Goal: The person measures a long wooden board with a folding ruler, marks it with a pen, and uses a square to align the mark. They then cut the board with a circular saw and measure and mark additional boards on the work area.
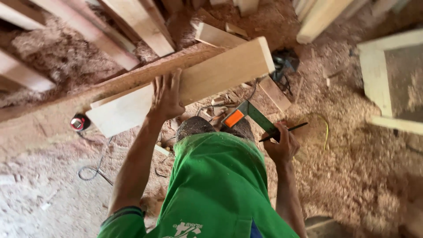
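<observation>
Left hand spread flat on the board across the beam; right hand gripping square and pencil. Best pressing board still, seating square flush before marking.

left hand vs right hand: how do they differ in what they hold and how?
The left hand is raised, fingers spread flat against a broad pale wooden board; the right hand sits lower, closed in a grip. The left hand touches that one board; the right hand holds two slim tools, a green-and-orange square and a dark pencil. Both are bare.
</observation>
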### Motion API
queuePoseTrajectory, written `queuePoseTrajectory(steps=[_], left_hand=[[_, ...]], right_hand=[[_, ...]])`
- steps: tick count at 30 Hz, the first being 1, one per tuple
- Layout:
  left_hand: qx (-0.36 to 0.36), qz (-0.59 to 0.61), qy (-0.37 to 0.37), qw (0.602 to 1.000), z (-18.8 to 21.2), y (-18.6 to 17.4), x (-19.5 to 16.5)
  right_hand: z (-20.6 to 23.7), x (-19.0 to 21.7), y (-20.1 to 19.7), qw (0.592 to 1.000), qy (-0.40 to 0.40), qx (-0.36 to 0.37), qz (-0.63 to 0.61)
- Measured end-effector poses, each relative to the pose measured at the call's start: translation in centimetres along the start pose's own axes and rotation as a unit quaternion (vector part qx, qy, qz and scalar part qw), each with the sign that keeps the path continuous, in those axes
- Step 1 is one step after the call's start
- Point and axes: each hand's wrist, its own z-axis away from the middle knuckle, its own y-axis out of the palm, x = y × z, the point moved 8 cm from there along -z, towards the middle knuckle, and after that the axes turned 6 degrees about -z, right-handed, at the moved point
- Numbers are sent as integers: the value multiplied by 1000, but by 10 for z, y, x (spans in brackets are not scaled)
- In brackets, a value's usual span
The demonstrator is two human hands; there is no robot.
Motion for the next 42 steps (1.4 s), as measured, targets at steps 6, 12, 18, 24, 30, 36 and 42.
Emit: queuePoseTrajectory(steps=[6, 12, 18, 24, 30, 36, 42], left_hand=[[-105, -28, 35, 993, 2, -15, 9], [67, 248, 190, 948, 28, 20, -104], [-139, 169, 129, 967, 50, -45, -44], [-192, 262, -360, 874, 197, -63, 218], [-230, 122, -513, 818, 323, -43, 360], [-277, 57, -367, 886, 289, -27, 379], [-383, 226, -415, 794, 371, 5, 394]], right_hand=[[-27, 1, 17, 996, -25, 55, -68], [-50, 38, 50, 969, -6, 87, -232], [-81, 126, 78, 944, 7, 68, -323], [-122, 254, 112, 947, -108, 56, -297], [-120, 390, 189, 918, -130, 207, -313], [-108, 540, 296, 870, -155, 367, -291], [-66, 626, 382, 871, -183, 437, -127]])
